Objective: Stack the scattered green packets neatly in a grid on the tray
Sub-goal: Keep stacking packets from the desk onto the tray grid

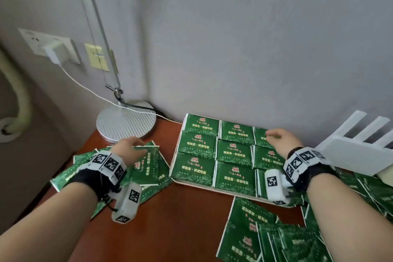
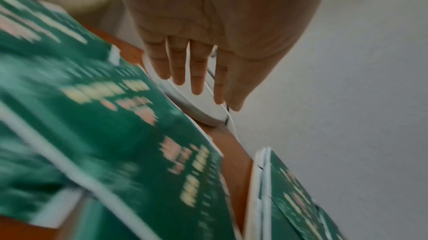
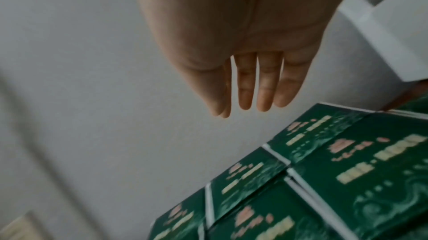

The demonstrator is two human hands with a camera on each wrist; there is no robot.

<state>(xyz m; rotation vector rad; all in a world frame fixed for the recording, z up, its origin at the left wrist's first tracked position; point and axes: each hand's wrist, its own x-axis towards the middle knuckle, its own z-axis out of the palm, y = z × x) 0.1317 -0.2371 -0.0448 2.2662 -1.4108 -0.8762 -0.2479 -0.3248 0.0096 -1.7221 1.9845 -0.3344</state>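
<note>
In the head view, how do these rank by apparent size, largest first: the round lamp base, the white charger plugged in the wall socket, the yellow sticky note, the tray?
1. tray, widest by far.
2. round lamp base.
3. yellow sticky note and white charger: these look alike in size, so I leave them unranked.

I see my right hand point(image 3: 234, 42) from below, palm toward the camera, its fingers point(image 3: 245, 86) straight and close together, holding nothing. They hang in front of a plain grey wall point(image 3: 92, 60), above the green packets point(image 3: 347, 179), which lie edge to edge in neat rows at the lower right, their pale lettering blurred. A white slatted object point(image 3: 389, 29) stands at the upper right, beside a sliver of brown desk point(image 3: 407, 97).
</note>
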